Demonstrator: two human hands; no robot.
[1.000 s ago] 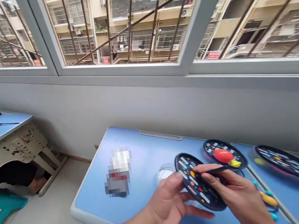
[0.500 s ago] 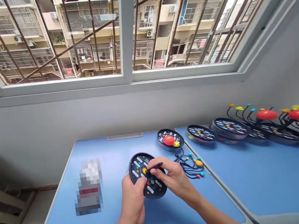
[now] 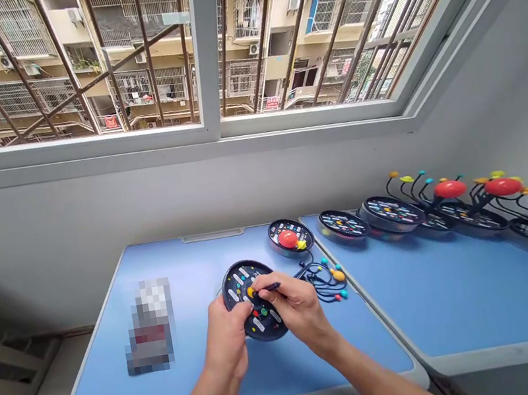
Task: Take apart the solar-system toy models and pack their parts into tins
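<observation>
Above the near blue table, my left hand [image 3: 228,333] grips the left rim of a round black base [image 3: 270,327] printed with white labels and coloured dots, its thumb lying on the face. My right hand [image 3: 299,309] pinches a small dark rod-like piece [image 3: 272,286] over the base's yellow centre. Whether this piece is joined to the base I cannot tell. Just behind the hands, a bundle of thin black wires [image 3: 325,284] with coloured balls lies on the table. Another round base [image 3: 276,227] sits farther back, carrying a red ball [image 3: 287,239] and a yellow piece.
On the right-hand blue table [image 3: 441,303], more round black bases [image 3: 343,225] stand in a row along the wall. Some carry red balls [image 3: 450,189] and curved black arms. A blurred-out item [image 3: 149,326] lies at left. A barred window [image 3: 201,54] is ahead.
The whole view has shifted slightly, so things sit a little farther left and higher. Both hands keep the same hold on the base and the dark piece.
</observation>
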